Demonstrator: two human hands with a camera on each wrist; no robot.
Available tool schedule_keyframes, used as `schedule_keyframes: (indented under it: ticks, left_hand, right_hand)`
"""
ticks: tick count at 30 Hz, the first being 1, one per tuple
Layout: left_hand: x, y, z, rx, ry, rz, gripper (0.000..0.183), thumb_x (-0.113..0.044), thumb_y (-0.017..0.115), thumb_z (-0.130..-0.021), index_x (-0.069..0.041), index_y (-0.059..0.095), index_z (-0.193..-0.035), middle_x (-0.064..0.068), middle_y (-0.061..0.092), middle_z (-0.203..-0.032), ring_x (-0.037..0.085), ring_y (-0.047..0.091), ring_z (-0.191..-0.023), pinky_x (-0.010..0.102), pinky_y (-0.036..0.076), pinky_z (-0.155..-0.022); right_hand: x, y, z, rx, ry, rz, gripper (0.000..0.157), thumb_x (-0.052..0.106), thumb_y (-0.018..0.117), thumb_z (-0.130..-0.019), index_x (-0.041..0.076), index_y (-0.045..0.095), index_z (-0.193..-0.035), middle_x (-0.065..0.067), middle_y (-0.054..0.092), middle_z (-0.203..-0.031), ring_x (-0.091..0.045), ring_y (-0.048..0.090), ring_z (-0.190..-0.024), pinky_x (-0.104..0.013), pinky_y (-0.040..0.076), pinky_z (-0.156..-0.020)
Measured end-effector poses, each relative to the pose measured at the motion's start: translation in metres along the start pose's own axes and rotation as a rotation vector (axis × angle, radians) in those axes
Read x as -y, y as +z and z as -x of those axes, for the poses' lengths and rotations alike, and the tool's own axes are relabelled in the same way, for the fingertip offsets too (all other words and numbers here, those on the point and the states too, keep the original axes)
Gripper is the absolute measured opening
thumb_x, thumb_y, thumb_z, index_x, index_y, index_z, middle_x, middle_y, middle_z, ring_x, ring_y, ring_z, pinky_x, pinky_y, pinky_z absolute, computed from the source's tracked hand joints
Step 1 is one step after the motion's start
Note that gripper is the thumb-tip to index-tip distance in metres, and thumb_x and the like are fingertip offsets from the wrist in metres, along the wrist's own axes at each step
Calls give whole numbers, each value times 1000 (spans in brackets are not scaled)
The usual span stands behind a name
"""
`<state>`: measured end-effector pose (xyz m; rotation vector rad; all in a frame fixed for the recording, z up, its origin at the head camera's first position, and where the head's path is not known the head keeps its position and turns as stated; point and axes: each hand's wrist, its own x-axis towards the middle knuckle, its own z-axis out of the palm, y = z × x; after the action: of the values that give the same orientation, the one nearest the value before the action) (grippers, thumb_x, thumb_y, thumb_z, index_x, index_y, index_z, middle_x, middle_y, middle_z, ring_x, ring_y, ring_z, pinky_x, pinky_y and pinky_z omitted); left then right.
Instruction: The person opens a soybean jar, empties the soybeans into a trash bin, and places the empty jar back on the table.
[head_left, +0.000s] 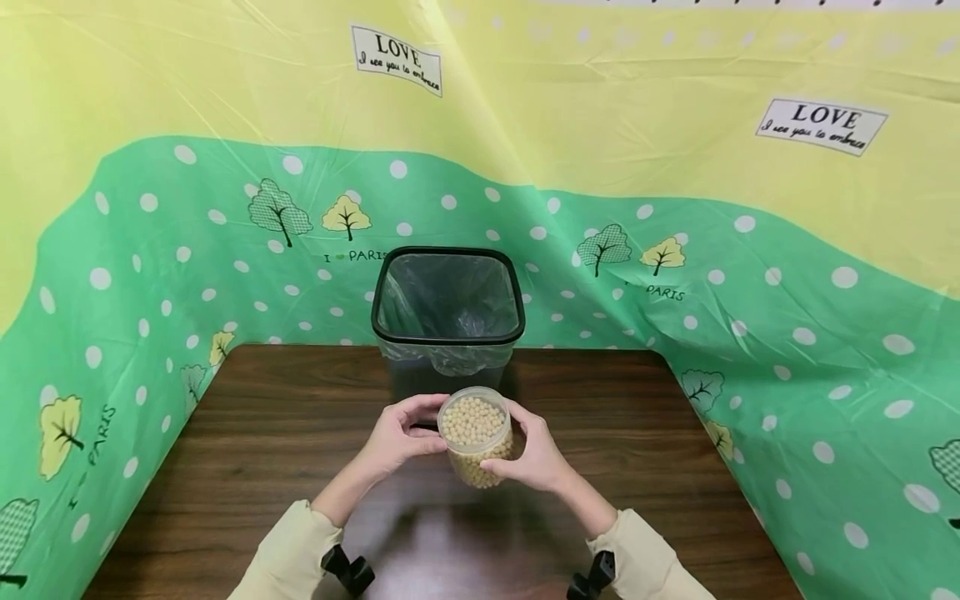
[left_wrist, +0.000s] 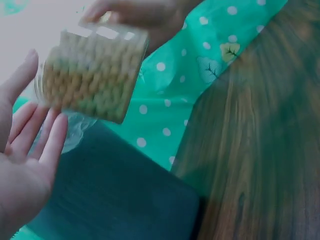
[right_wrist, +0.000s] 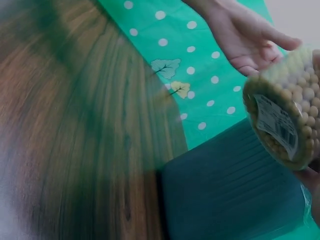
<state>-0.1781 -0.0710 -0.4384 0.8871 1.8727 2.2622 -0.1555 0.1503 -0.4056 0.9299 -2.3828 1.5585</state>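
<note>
A clear jar [head_left: 474, 462] full of round, pale yellow beans is held up over the table, its rim tilted a little. My right hand [head_left: 534, 452] grips it from the right, thumb across the near side. To the left, my left hand [head_left: 401, 432] has its thumb and fingers spread, tips right at the jar's rim. The left wrist view shows that hand's palm [left_wrist: 25, 175] with nearly straight fingers beside the jar [left_wrist: 92, 75]. A printed label [right_wrist: 276, 125] shows on the jar's bottom in the right wrist view; there most of my right hand is out of frame.
Just beyond the hands stands a dark bin [head_left: 448, 340] with a black rim and a clear plastic liner [head_left: 450, 300]. Everything is on a dark wood-grain table [head_left: 300, 400]. A green and yellow patterned cloth [head_left: 225, 200] hangs around its back and sides.
</note>
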Motion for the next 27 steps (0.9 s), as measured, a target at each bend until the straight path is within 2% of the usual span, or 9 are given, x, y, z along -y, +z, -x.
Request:
schedule_keyframes:
  ticks: [3,5,7,12,14,17,23,25,27]
  left_hand:
    - [1,-3,-2,95,-16,14,74,-19,78,-71,13,42,-127,6,58,-113,13,60,-93,27,53,-73]
    - [1,-1,-2,104,-22,20,78,-21,78,-70,13,39,-130,11,56,-115,13,60,-93,28,53,-72]
    - [2,4,0,55,-27,20,79,-18,79,-69,12,39,-130,18,55,-115,14,62,-91,29,53,-72]
    - [2,21,4,-163,-69,-14,72,-2,78,-68,8,42,-131,28,51,-119,12,62,-91,27,52,-75]
    - [2,24,5,-193,-88,-23,71,1,76,-69,6,43,-131,28,50,-121,11,62,-92,26,52,-75]
    - [2,17,4,-138,-67,-13,67,-2,76,-70,9,44,-128,27,50,-120,10,59,-97,27,51,-77]
    - [4,0,1,52,-40,54,70,-14,78,-71,14,41,-124,8,54,-117,10,56,-101,29,51,-79]
    - [5,1,2,55,-50,60,73,-13,79,-70,13,40,-126,12,53,-118,11,56,-101,31,51,-79]
    - [5,4,4,5,-57,44,74,-10,80,-68,12,41,-127,20,52,-120,12,57,-100,32,52,-78]
  right_hand:
    - [-12,-2,2,65,-18,-53,73,3,77,-61,-7,45,-126,-19,57,-113,-14,54,-101,-24,44,-86]
    - [-21,-1,3,70,-39,-29,75,7,79,-62,-4,45,-128,-16,57,-114,-14,54,-101,-26,45,-86]
    - [-28,2,4,39,-50,17,78,14,81,-62,-1,45,-129,-13,57,-116,-14,55,-102,-27,45,-87]
    - [-34,9,6,-105,-13,122,79,22,83,-61,8,46,-130,-4,58,-117,-16,55,-102,-30,47,-85]
    - [-35,11,6,-131,6,138,78,23,83,-60,10,47,-129,-2,58,-116,-15,56,-101,-31,47,-84]
    - [-37,9,6,-108,4,111,77,20,82,-60,8,48,-129,-4,59,-116,-15,55,-102,-29,46,-85]
    - [-41,4,6,22,-26,9,75,15,80,-62,5,47,-129,-9,58,-116,-15,55,-103,-26,44,-88]
    - [-41,5,5,36,-39,9,76,17,81,-63,5,46,-129,-8,58,-116,-15,55,-103,-26,45,-88]
    - [-41,7,4,20,-61,43,78,20,82,-63,6,46,-130,-7,57,-118,-16,55,-104,-28,45,-87]
